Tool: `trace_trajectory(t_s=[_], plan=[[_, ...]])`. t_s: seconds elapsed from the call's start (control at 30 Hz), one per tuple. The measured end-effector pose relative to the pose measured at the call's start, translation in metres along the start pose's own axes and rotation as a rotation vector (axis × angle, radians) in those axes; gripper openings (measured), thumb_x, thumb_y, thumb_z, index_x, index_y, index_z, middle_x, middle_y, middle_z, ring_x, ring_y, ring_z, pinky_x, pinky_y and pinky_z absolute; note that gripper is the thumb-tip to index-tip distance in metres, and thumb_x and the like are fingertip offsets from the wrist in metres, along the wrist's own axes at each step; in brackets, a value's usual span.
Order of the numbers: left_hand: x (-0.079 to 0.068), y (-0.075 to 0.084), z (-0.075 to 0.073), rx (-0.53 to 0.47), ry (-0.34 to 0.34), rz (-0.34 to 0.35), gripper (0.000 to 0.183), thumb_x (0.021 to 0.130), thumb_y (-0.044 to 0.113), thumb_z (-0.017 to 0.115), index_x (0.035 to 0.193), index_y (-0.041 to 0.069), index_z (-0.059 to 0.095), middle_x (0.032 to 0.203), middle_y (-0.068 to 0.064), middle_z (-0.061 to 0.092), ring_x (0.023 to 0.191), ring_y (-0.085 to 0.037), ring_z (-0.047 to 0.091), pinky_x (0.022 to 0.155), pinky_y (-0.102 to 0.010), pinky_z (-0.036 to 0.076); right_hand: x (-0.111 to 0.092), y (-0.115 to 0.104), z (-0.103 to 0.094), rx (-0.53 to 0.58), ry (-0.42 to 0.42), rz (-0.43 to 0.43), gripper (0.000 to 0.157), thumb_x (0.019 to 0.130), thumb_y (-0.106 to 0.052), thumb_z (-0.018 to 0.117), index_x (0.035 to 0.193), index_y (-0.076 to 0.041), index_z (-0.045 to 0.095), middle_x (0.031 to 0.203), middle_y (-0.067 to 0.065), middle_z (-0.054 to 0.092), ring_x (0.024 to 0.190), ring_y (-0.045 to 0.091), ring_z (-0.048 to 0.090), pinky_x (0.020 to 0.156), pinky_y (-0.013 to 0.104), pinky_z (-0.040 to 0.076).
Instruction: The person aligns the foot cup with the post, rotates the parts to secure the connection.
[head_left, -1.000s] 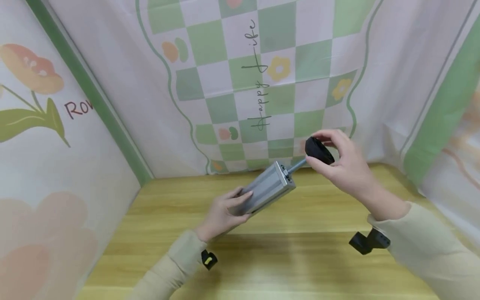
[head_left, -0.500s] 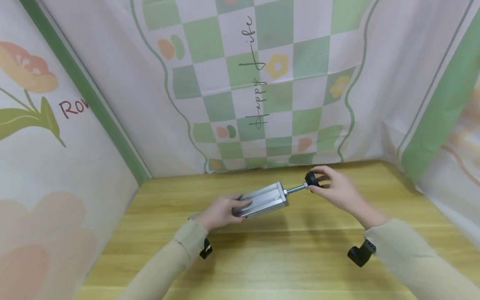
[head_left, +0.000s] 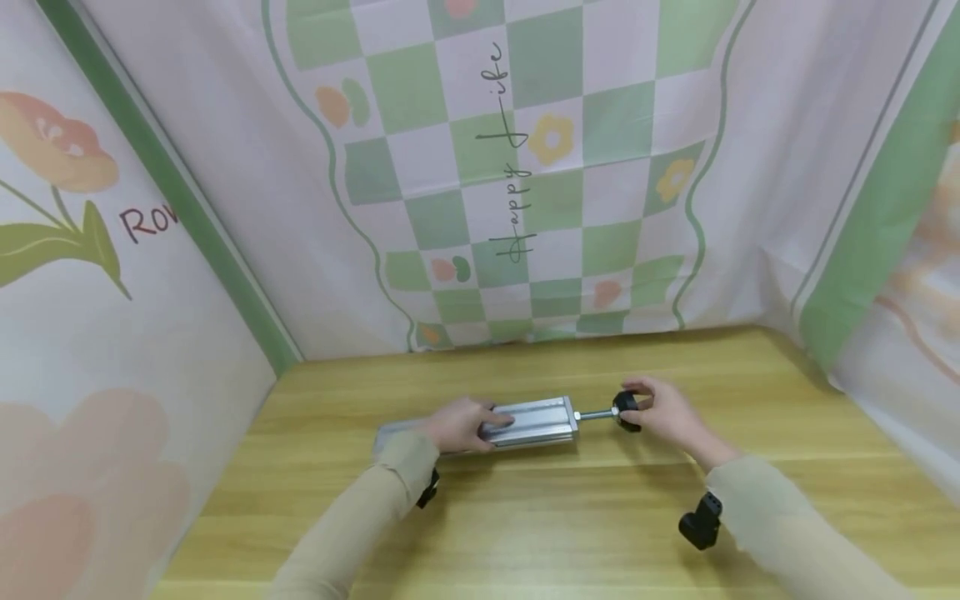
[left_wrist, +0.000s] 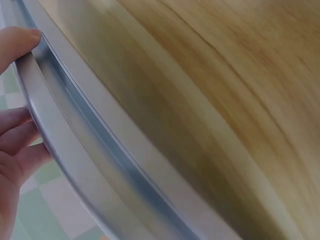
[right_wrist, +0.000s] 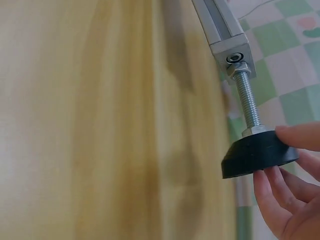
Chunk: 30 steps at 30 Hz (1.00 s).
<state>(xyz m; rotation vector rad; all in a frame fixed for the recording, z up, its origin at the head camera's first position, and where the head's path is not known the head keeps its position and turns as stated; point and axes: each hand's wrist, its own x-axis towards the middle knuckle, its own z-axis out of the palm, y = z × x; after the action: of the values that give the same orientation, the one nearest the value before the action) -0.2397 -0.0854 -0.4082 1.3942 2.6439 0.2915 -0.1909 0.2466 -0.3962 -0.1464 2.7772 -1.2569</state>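
A silver aluminium profile (head_left: 536, 419) lies lengthwise close over the wooden table in the head view. Out of its right end runs a threaded rod (right_wrist: 247, 97) with a nut at each end, leading to a black levelling foot (right_wrist: 257, 154). My left hand (head_left: 461, 425) grips the profile around its middle, thumb and fingers on opposite sides, as the left wrist view also shows. With thumb and fingertips my right hand (head_left: 667, 415) pinches the black foot by its rim and underside. Part of the profile is hidden under my left hand and sleeve.
The wooden table (head_left: 570, 525) stretches in front and to both sides. Behind it hangs a white curtain (head_left: 615, 196) with green checks, and a printed curtain (head_left: 97, 333) closes off the left. A small black camera (head_left: 701, 521) sits on my right wrist.
Both hands have come down toward the table with the profile. Its right end has dropped from a steep tilt to nearly level, and the levelling foot has moved down with it.
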Motion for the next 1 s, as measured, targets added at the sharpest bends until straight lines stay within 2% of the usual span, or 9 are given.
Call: trace_trajectory(t_s=[0.23,0.37,0.43,0.57,0.67,0.87,1.0], plan=[[-0.001,-0.001,0.008,-0.013,-0.066,-0.031,0.052,0.08,0.022,0.075,0.129,0.017,0.059,0.093,-0.003,0.063,0.059,-0.001,0.045,0.056,-0.011,0.042,-0.001,0.011,0.01,0.019,-0.033,0.02,0.051,0.085,-0.007,0.068,0.128,0.01,0.047,0.125,0.034,0.051,0.099,0.041,0.06,0.072,0.038,0.058],[-0.003,-0.002,0.011,-0.032,-0.064,-0.05,0.053,0.082,0.02,0.074,0.131,0.017,0.057,0.096,-0.006,0.062,0.06,-0.002,0.046,0.058,-0.013,0.044,-0.002,0.011,0.012,0.032,-0.025,0.031,0.051,0.085,-0.009,0.068,0.128,0.01,0.047,0.126,0.034,0.05,0.1,0.041,0.06,0.073,0.038,0.058],[-0.004,-0.002,0.012,-0.038,-0.055,-0.053,0.052,0.082,0.019,0.074,0.132,0.017,0.057,0.102,-0.009,0.064,0.062,-0.005,0.052,0.061,-0.014,0.047,-0.002,0.01,0.013,0.03,-0.019,0.037,0.051,0.085,-0.01,0.068,0.128,0.01,0.047,0.127,0.034,0.05,0.1,0.041,0.06,0.073,0.038,0.058],[-0.005,-0.004,0.013,-0.032,-0.04,-0.06,0.051,0.083,0.021,0.073,0.132,0.019,0.057,0.125,-0.02,0.06,0.091,-0.017,0.066,0.085,-0.024,0.055,-0.002,0.01,0.011,0.029,-0.012,0.033,0.048,0.085,-0.01,0.068,0.124,0.011,0.05,0.123,0.034,0.052,0.098,0.04,0.061,0.07,0.036,0.058],[-0.006,-0.005,0.014,-0.036,-0.028,-0.069,0.05,0.085,0.023,0.071,0.133,0.019,0.056,0.135,-0.023,0.052,0.114,-0.026,0.06,0.098,-0.032,0.05,-0.001,0.01,0.01,0.016,-0.002,0.031,0.043,0.084,-0.011,0.068,0.12,0.01,0.054,0.117,0.034,0.056,0.094,0.038,0.063,0.068,0.036,0.057],[-0.013,0.0,0.012,-0.045,-0.016,-0.108,0.047,0.09,0.03,0.065,0.134,0.021,0.054,0.142,-0.02,0.045,0.125,-0.03,0.051,0.104,-0.036,0.045,-0.004,0.012,0.005,0.004,-0.005,0.029,0.043,0.084,-0.014,0.069,0.118,0.009,0.056,0.115,0.032,0.058,0.093,0.036,0.064,0.068,0.036,0.057],[-0.025,0.0,0.008,-0.066,0.07,-0.129,0.042,0.092,0.033,0.061,0.13,0.016,0.059,0.137,-0.019,0.051,0.122,-0.03,0.053,0.103,-0.04,0.046,-0.006,0.014,-0.004,0.001,-0.02,0.001,0.051,0.085,-0.019,0.07,0.122,0.011,0.052,0.122,0.034,0.053,0.099,0.043,0.061,0.075,0.043,0.057]])
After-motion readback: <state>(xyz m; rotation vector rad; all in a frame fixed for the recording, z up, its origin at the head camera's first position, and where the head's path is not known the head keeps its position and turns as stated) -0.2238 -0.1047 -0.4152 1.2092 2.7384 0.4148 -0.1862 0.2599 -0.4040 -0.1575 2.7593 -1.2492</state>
